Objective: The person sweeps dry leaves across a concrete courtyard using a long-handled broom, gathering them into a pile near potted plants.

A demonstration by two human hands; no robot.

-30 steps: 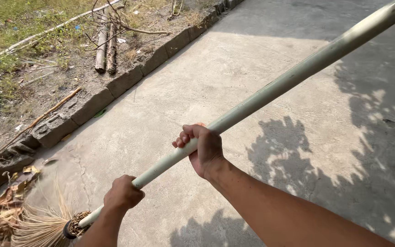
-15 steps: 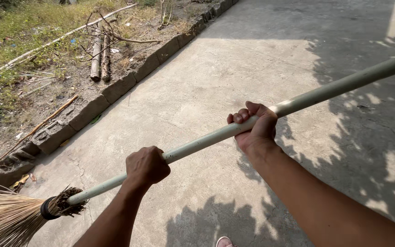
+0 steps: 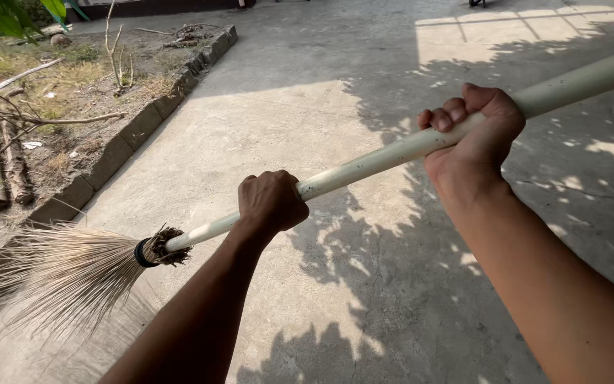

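— Both hands slid up and right since half a second back; the broom head swung up off the concrete (image 3: 364,128) at the left.

— Grip? Left hand (image 3: 271,203) wrapped low on the pole (image 3: 385,153), right hand (image 3: 474,131) higher, fingers curled tight around it. Bristles (image 3: 65,274) blurred near the curb (image 3: 129,135).

Looks like somebody's yard outdoors: sunlit concrete paving (image 3: 335,142) with tree shadows, a block curb (image 3: 119,146) along it, then dry grass (image 3: 58,85), logs (image 3: 1,163) and loose branches.
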